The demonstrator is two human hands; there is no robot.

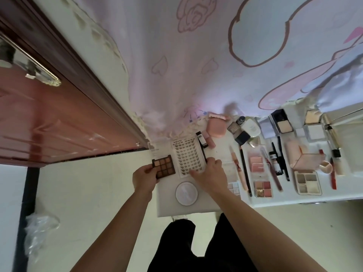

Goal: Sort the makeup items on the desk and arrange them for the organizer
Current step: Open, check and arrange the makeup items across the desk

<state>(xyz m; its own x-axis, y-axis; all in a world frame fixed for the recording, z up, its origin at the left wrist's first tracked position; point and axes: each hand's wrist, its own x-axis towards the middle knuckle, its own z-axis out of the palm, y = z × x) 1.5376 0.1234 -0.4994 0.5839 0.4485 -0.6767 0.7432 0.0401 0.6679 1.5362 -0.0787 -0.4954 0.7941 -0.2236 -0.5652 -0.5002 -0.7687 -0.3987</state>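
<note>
At the left end of the white desk [169, 205], my left hand [144, 176] grips a brown eyeshadow palette [164, 166] with nine tan pans by its near corner. My right hand [210, 172] holds the right edge of a white false-lash tray [187, 157], fingers curled over it, thumb on its near edge. A round white compact [186, 192] lies just below the tray. A pale palette [232, 186] lies partly hidden under my right wrist.
Further right lie several pencils and lip tubes [244, 169], pink blush compacts [256, 163], a four-pan palette [308, 182], a pink case [216, 127] and powder compacts [283, 124]. A pink printed cloth [216, 65] hangs behind. A red-brown door [49, 118] stands left. My legs are below the desk.
</note>
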